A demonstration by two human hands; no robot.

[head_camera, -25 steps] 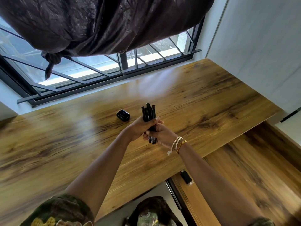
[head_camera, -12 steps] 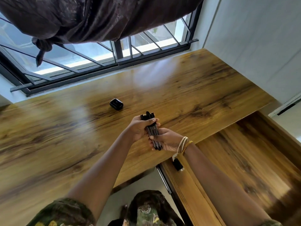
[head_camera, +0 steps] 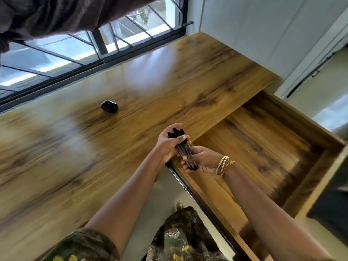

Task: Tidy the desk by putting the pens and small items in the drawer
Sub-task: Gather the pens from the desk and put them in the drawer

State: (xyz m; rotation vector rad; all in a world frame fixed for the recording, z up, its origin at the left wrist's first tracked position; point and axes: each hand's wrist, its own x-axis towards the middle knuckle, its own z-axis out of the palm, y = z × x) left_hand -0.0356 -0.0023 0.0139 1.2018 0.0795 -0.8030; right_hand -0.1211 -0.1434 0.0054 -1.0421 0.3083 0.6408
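While both clasp the pens (head_camera: pixel 185 147), left hand (head_camera: pixel 166 146) grips caps; right hand (head_camera: pixel 202 160) cradles tips.

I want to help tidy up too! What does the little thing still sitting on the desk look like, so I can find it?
Look at the long wooden desk under the barred window. Near its middle, closer to the window than the hands, sits a small black case with rounded corners. It is the only loose thing lying on the desktop.

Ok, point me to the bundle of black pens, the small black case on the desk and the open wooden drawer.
bundle of black pens (head_camera: pixel 185 149), head view, mid-barrels.
small black case (head_camera: pixel 109 106), head view, top face.
open wooden drawer (head_camera: pixel 259 140), head view, bare floor.
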